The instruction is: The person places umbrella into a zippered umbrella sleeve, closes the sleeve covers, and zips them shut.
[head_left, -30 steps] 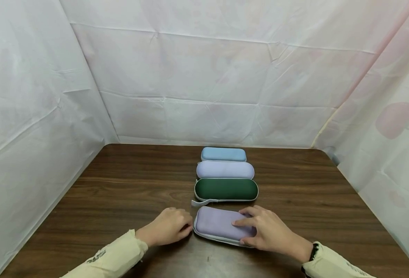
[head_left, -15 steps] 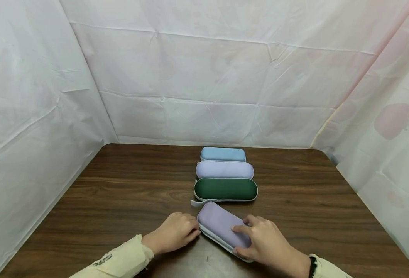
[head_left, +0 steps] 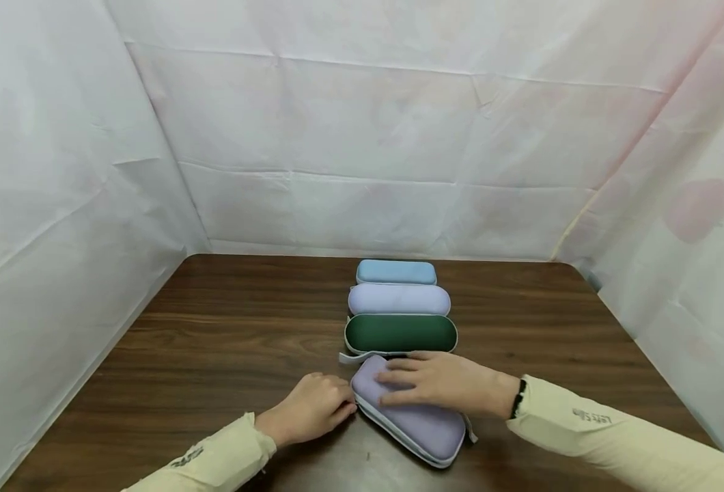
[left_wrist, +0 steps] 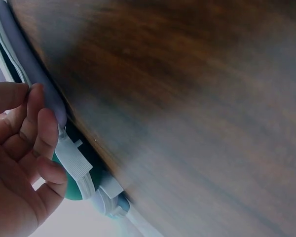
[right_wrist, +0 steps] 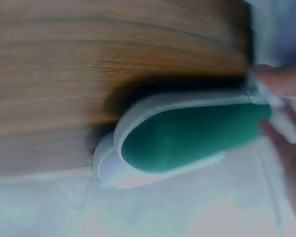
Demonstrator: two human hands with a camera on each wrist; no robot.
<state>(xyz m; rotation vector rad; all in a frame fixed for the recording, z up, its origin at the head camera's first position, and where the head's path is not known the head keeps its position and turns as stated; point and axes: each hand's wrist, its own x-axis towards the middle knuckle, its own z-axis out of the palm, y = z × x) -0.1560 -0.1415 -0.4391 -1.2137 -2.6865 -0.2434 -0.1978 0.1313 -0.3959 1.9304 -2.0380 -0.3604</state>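
Note:
A light purple zippered case (head_left: 429,430) lies slanted near the front of the table. My left hand (head_left: 313,411) is at its left corner. In the left wrist view, the thumb and index fingertips meet at the zipper edge of the purple case (left_wrist: 23,42), pinching what looks like the zipper pull, mostly hidden by the fingers. Across the top of the case reaches my right hand (head_left: 438,383), fingers extended and spread. Right behind is a dark green case (head_left: 401,333), whose grey strap hangs at its left end.
Behind the green case, a lavender case (head_left: 399,299) and a light blue case (head_left: 396,272) continue the row towards the back edge of the brown wooden table (head_left: 245,328). White sheeting (head_left: 362,137) stands around the back and sides.
The purple case has turned, its right end swinging towards the front. My right hand has shifted from its right end to over its upper side. The left hand moved slightly right, staying at the corner.

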